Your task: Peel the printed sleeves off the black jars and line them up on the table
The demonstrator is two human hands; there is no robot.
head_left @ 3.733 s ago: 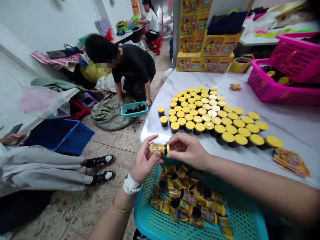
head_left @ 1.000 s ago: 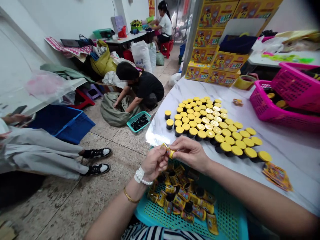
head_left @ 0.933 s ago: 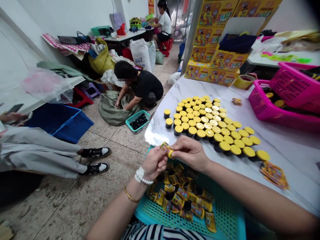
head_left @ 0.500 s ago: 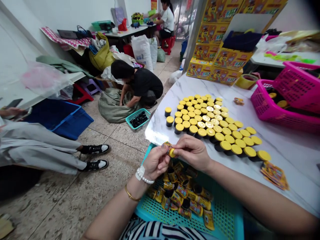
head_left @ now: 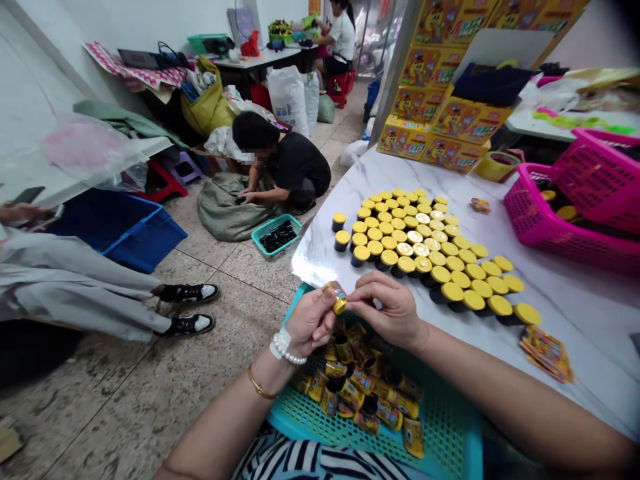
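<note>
My left hand [head_left: 311, 321] grips a small cup [head_left: 336, 297] wrapped in a yellow printed label, thumb on top and fingers curled beneath. At the cup's yellow end, the thumb and fingertips of my right hand [head_left: 386, 308] are pinched together against its edge. Below both hands, a teal basket [head_left: 447, 433] holds several black cups with the same yellow wrapping [head_left: 363, 380], lying on their sides. Black cups with yellow lids [head_left: 425, 250] stand upright in rows on the white table [head_left: 565, 293], just beyond my right hand. A stack of printed labels [head_left: 547, 353] lies near my right forearm.
Yellow printed boxes [head_left: 435, 107] are stacked at the table's back, beside a tape roll [head_left: 496, 165]. Pink baskets [head_left: 570, 217] stand at right. On the floor, a person [head_left: 300, 160] crouches by a sack [head_left: 233, 210] and small teal basket [head_left: 276, 235]. Someone's legs [head_left: 80, 280] extend from the left.
The cup came from lying level between both hands to tilted in my left hand, its label now in plain view. The crouching person set the small basket down and reached into the sack.
</note>
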